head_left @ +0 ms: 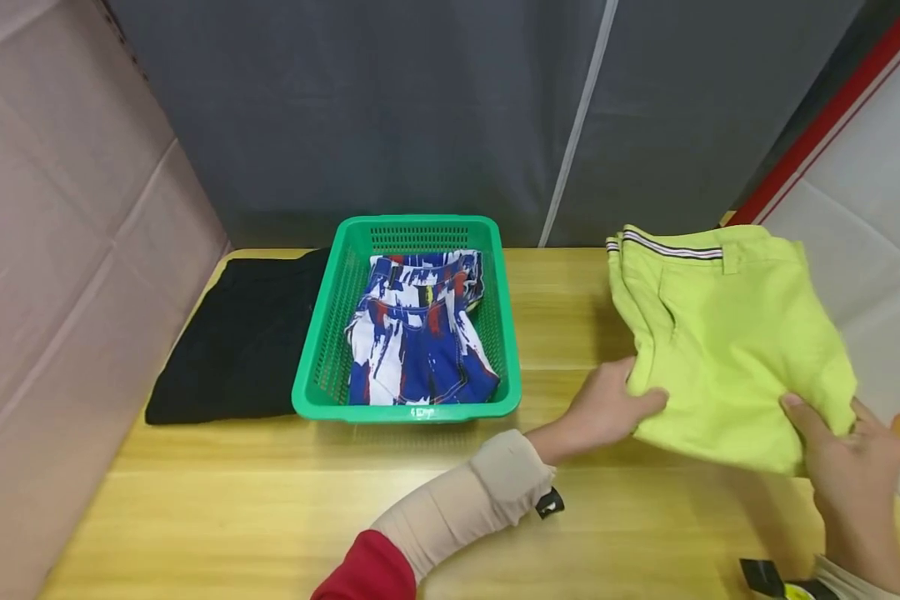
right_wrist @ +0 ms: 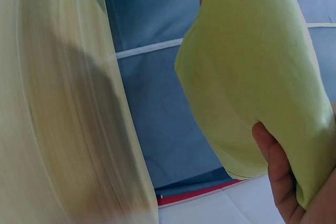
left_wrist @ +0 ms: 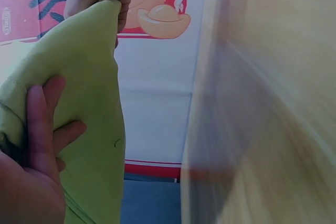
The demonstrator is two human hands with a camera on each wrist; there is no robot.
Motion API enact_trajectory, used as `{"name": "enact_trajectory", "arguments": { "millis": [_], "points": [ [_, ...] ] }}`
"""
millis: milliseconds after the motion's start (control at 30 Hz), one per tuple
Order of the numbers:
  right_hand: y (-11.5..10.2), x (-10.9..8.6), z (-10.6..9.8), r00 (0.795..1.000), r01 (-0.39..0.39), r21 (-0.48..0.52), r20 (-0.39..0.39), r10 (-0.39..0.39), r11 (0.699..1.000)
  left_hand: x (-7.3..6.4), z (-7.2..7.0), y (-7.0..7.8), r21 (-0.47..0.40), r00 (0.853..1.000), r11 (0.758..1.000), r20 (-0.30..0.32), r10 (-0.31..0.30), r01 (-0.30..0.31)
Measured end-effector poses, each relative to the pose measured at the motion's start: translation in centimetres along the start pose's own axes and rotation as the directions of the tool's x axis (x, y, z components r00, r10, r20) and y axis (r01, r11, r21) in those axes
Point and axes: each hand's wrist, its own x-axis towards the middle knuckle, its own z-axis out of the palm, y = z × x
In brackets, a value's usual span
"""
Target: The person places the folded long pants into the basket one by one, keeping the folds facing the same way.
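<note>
You are holding a lime-green garment to the right of the green basket and raised above the counter, its striped waistband on the side away from you; the fingers of your left hand grasp its edge nearer the basket, and those of your right hand grasp its lower corner farther from the basket. Inside the basket you have a blue, white and red patterned garment. Left of the basket, a black garment lies flat, contact with the basket being indeterminable.
</note>
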Motion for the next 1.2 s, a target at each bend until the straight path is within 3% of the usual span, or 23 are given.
{"name": "enact_trajectory", "arguments": {
  "millis": [133, 267, 533, 867, 1200],
  "points": [
    [-0.4, -0.7, 0.7, 1.0, -0.006, 0.02, -0.004, 0.006, 1.0, -0.4, -0.7, 0.3, 0.029, 1.0, 1.0, -0.026, 0.009, -0.008],
    [-0.8, -1.2, 1.3, 1.0, -0.015, 0.123, 0.003, 0.015, 0.992, -1.1, -1.5, 0.7, 0.069, 0.999, 0.997, -0.04, 0.023, -0.02],
    [-1.3, -2.6, 3.1, 0.998, -0.024, 0.319, 0.066, 0.002, 0.947, -2.9, -3.5, 1.6, 0.131, 0.996, 0.991, -0.071, 0.048, -0.039],
    [-2.7, -4.0, 5.6, 0.996, 0.055, 0.318, 0.043, -0.073, 0.947, -4.3, -6.0, 1.9, 0.095, 0.99, 0.993, -0.109, 0.086, -0.076],
    [-3.8, -5.5, 8.3, 0.983, 0.119, 0.384, 0.081, -0.162, 0.916, -5.9, -8.6, 2.6, 0.061, 0.979, 0.992, -0.169, 0.117, -0.108]
  ]
}}
